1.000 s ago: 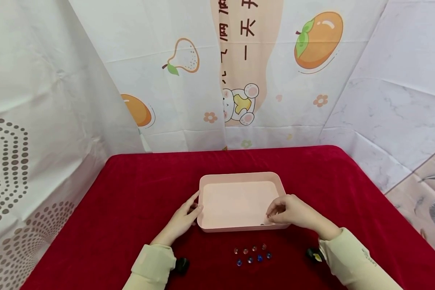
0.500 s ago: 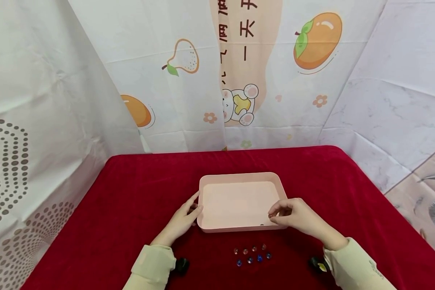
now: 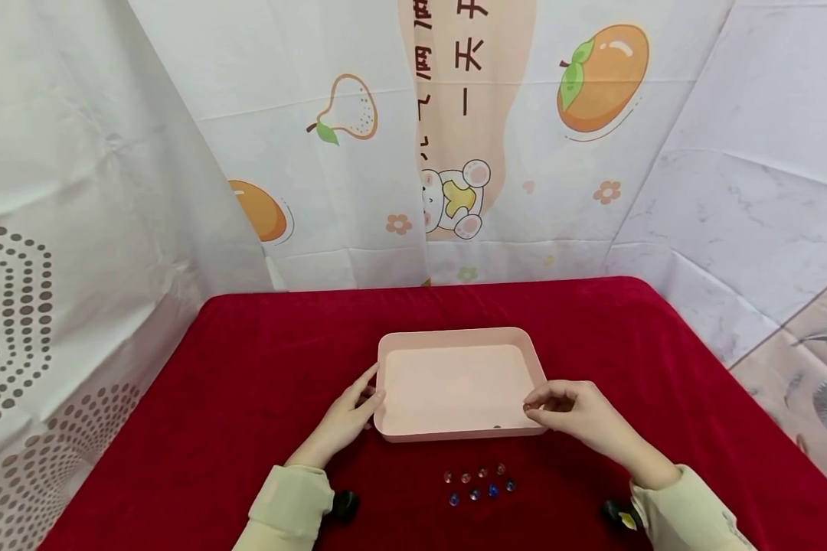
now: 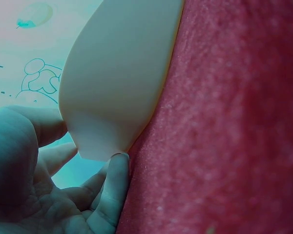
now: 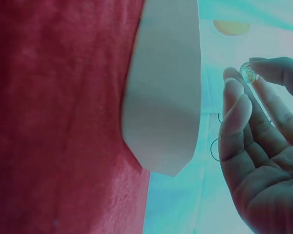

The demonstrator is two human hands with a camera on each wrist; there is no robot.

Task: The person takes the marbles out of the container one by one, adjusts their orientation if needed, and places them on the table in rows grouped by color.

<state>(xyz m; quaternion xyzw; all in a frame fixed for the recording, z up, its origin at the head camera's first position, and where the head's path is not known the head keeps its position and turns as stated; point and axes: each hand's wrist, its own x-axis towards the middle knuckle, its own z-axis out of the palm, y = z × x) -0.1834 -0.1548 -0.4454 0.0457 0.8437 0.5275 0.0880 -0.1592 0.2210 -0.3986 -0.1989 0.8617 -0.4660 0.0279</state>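
A shallow pink tray (image 3: pixel 448 436) stands on the red cloth. At its left end rests my left hand (image 3: pixel 350 413), with the thumb and fingertips touching the end wall, also seen on the tray (image 4: pixel 117 73) in the left wrist view. Over the tray's near right corner, my right hand (image 3: pixel 586 413) pinches a clear glass marble (image 5: pixel 248 73) with an orange swirl between thumb and fingertips. A small dark piece (image 3: pixel 498 427) shows inside the tray by the near wall, partly hidden by it.
Two short rows of glass marbles lie on the cloth before the tray: clear reddish ones (image 3: pixel 466 477) behind, blue ones (image 3: pixel 493 490) in front. Black wrist devices (image 3: pixel 345 506) sit under both sleeves. A printed curtain (image 3: pixel 358 191) hangs behind the table.
My right hand has drawn back to the right and slightly nearer, from inside the tray toward its right rim, still pinching the marble. The left hand has stayed put.
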